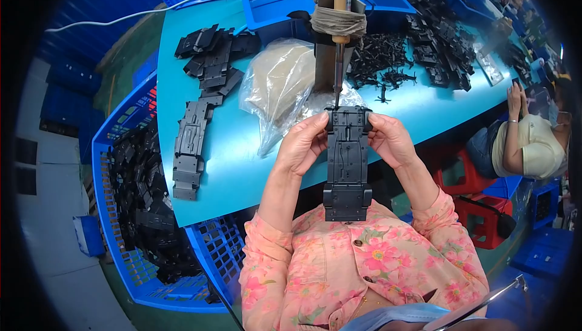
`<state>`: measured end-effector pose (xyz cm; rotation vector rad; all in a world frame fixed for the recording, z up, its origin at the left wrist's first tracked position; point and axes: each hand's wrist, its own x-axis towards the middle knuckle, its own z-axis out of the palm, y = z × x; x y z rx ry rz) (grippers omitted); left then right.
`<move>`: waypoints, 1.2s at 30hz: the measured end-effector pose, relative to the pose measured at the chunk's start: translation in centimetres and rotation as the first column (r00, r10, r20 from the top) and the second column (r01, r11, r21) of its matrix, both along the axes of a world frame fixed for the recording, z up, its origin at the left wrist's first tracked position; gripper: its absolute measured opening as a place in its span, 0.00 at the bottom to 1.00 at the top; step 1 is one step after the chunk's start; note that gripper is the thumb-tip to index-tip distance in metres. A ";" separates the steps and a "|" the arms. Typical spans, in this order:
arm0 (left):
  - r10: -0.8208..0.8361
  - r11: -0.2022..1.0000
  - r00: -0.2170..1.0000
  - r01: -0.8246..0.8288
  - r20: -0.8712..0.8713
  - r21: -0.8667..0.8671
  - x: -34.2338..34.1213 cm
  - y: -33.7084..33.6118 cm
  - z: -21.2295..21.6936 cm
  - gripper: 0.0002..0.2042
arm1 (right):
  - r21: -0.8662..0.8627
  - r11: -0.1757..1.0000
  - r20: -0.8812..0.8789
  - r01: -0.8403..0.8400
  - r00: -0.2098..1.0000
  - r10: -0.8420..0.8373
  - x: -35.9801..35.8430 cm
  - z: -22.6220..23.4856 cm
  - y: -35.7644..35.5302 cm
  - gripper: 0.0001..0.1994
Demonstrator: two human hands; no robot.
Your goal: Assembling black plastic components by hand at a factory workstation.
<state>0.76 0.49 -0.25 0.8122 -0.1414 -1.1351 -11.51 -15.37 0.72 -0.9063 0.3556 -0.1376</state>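
Between both hands I hold a long black plastic chassis plate [348, 161] upright, its lower end near my shirt. My left hand [302, 143] pinches its upper left corner, and my right hand [393, 141] grips the upper right corner. At the plate's top edge is the tip of a thin metal rod with a wooden handle [342, 3]; I cannot tell if they touch. Cord [339, 23] binds the rod to an upright metal bracket [324, 70]. Behind my left hand lies a clear plastic bag [276, 85] with pale contents.
More black plates [212, 61] lie on the turquoise table [233, 176] at left. Small black parts [379, 58] and plates [439, 52] are heaped at right. A blue crate [100, 210] full of black parts stands left. Another person [530, 140] sits at the far right.
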 end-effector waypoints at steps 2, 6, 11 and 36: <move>-0.005 1.000 1.000 0.005 0.004 0.005 0.0 -0.1 0.1 0.13 | -0.004 1.000 -0.008 0.005 1.000 -0.005 -0.1 -0.1 -0.1 0.13; -0.003 1.000 1.000 0.003 -0.002 0.012 0.1 -0.2 0.2 0.13 | -0.010 1.000 -0.001 0.002 1.000 -0.002 0.0 0.4 0.0 0.13; 0.007 1.000 1.000 -0.006 -0.006 0.014 0.1 -0.1 0.2 0.12 | 0.001 1.000 -0.012 0.005 1.000 -0.005 0.1 0.4 0.0 0.13; 0.008 1.000 1.000 -0.008 0.026 0.009 0.0 -0.1 0.3 0.14 | -0.016 1.000 0.013 -0.005 1.000 0.006 -0.1 0.0 0.0 0.13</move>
